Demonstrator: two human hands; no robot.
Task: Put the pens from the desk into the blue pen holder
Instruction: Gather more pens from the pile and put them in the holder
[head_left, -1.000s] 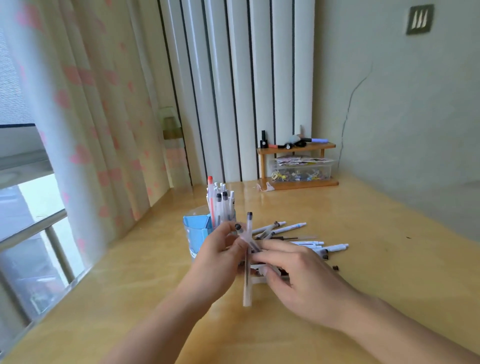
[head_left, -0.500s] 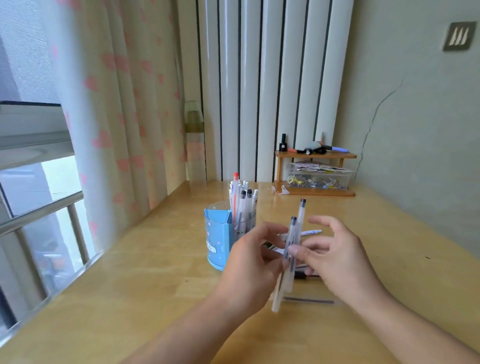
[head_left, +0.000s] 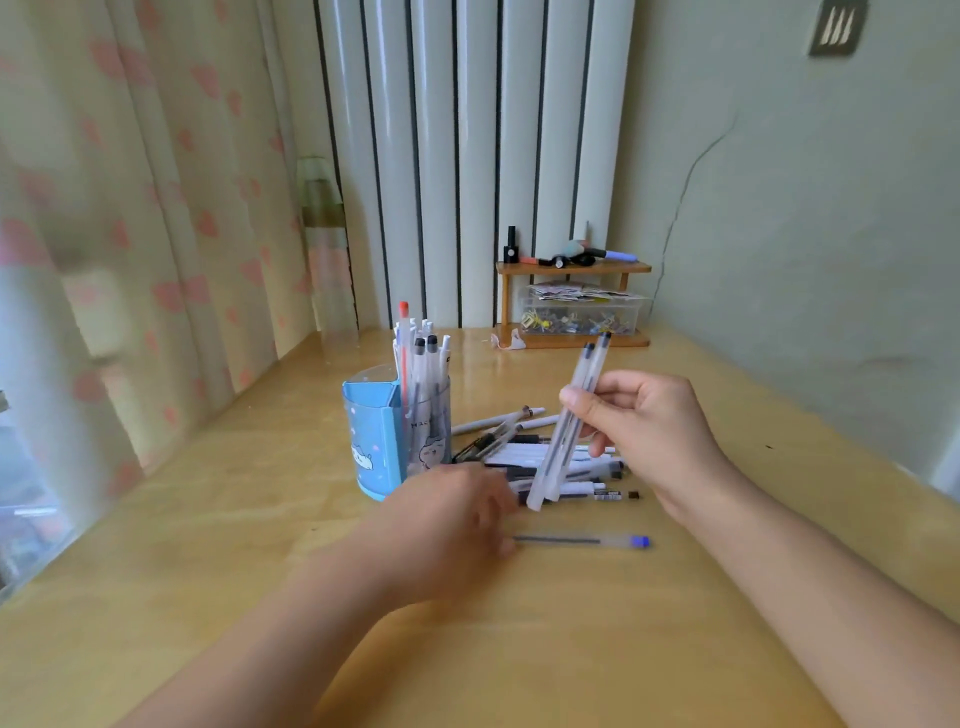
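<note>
Blue pen holder (head_left: 375, 441) upright; right hand (head_left: 652, 431) pinches two pens (head_left: 569, 423) (tilted); left hand (head_left: 457, 514) blurred, grip unclear.

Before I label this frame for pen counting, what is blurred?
Head view: the left hand is motion-smeared, as is the blue-capped pen beside it; the right hand and its two pens are sharper; curtain soft.
</note>
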